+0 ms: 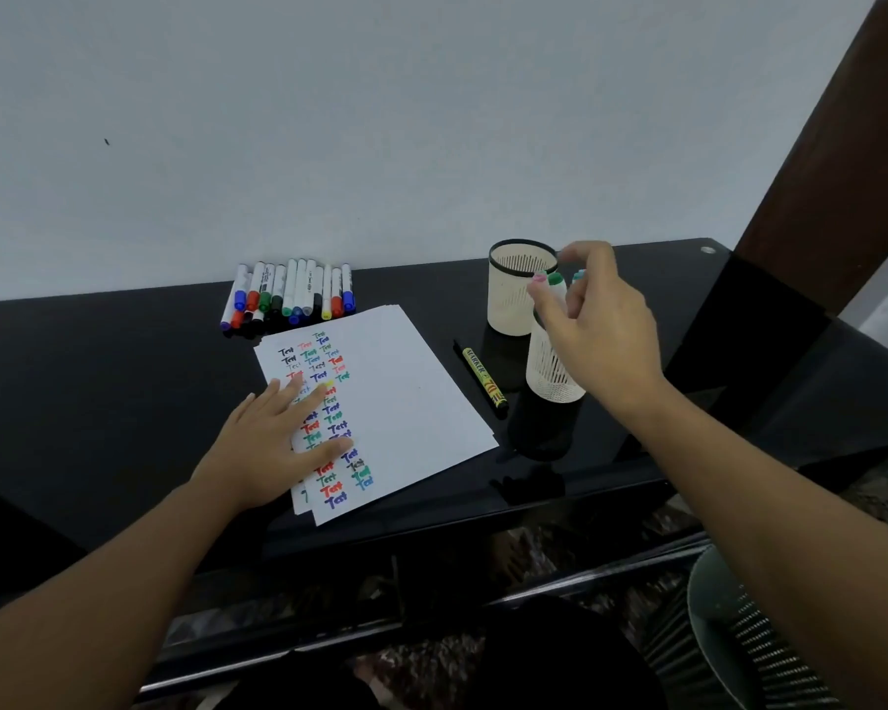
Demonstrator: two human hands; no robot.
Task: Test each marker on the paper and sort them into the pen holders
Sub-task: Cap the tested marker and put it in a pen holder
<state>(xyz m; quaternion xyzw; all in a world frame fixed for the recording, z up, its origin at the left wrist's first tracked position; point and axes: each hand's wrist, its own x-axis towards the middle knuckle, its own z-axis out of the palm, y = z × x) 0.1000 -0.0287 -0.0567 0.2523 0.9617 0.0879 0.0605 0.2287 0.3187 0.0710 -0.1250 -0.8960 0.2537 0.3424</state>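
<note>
- The right hand (603,320) hovers over the near holder (552,374), fingers loosely curled around a green-capped marker (556,285) standing in it. Whether they grip it or have just let go, I cannot tell.
- That holder looks light and tall, so a snagged finger on the way out could tip it toward the yellow marker (483,377) lying just beside.
- The far holder (513,294) stands touching or nearly so, leaving little room between the two.
- The left hand (278,443) lies flat on the paper (416,397), fingers spread, pinning the stack. If it lifts, the loose sheets may slide.
- The untested markers (291,294) lie in a row against the wall, across the paper. A reach there has open table (98,376) to the left.
- The paper's near corner sits close to the table edge.
</note>
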